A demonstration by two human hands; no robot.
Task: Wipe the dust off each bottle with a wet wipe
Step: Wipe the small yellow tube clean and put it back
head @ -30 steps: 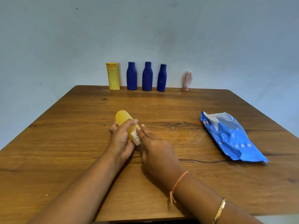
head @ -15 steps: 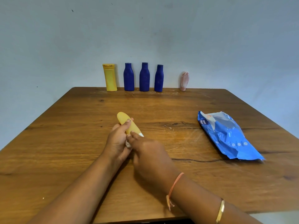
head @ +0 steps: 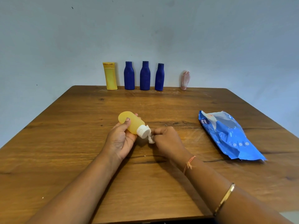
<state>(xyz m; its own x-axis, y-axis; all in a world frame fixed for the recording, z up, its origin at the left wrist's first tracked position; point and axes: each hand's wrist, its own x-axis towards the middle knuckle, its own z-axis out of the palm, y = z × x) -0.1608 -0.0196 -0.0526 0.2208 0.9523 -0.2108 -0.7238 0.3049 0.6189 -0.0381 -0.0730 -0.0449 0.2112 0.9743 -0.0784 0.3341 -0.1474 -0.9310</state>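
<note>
Item: orange bottle (head: 131, 122), translucent, rounded base, white cap (head: 143, 132). We find it held above the middle of the wooden bench (head: 64, 143), tilted, cap toward us and to the right.

Left hand (head: 120, 139): fingers curled around the bottle's body, thumb pressed on its upper side.

Right hand (head: 168, 141): fingers pinched on a crumpled white wet wipe (head: 150, 138), which touches the cap's right edge.

Also on the bench: blue wipes pack (head: 229, 136), lying flat, well to the right. At the far edge, upright in a row: one yellow bottle (head: 110, 76), three dark blue bottles (head: 144, 75), a small pink bottle (head: 185, 80).

Change noted: half a second ago the right hand covered the cap; we now see the cap exposed and the wipe at its side.
</note>
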